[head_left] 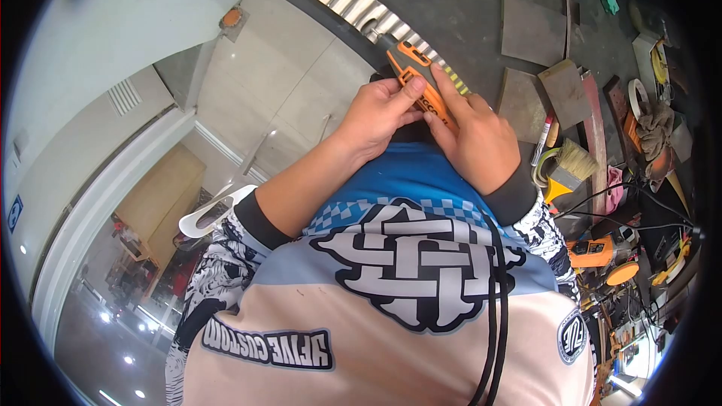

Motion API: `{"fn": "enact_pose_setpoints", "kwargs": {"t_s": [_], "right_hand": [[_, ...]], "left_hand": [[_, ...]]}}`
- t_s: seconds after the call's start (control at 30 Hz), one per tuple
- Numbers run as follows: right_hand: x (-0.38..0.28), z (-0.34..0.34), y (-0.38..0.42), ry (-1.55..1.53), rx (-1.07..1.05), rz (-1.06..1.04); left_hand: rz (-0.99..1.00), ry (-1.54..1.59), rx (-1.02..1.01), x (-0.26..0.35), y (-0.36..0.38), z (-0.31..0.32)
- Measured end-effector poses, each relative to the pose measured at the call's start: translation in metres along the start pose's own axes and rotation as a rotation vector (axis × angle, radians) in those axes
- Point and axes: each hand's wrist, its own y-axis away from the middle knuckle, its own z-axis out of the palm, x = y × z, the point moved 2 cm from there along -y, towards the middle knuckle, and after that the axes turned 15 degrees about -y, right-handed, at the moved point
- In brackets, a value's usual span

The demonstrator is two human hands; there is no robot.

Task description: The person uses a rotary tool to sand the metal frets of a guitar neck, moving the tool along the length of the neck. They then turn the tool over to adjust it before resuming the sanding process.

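Observation:
An orange and dark grey handheld power tool [414, 68] points up and left, its silver metal tip [370, 28] at the ribbed silver strip [361, 6] along the dark table's edge. My left hand [382, 111] is closed at its near left side, thumb pressed on the casing and fingers curled underneath. Around its rear end my right hand [481, 141] is closed too, with the index finger laid along the body and the thumb near the left fingers. Lettering on the casing is partly covered by my hands.
Flat grey plates [532, 28] lie on the dark table to the right. Nearer are a paintbrush [569, 169], a tape roll [543, 169] and a marker [543, 137]. Black cables [639, 214] and an orange tool [590, 252] crowd the far right. Tiled floor [278, 68] shows left.

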Motion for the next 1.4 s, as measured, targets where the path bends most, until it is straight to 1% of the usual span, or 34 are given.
{"fn": "enact_pose_setpoints", "kwargs": {"t_s": [1.4], "right_hand": [[0.012,-0.008,-0.005,-0.068,0.040,0.010]], "left_hand": [[-0.035,-0.064,0.040,0.017,-0.009,0.011]]}}
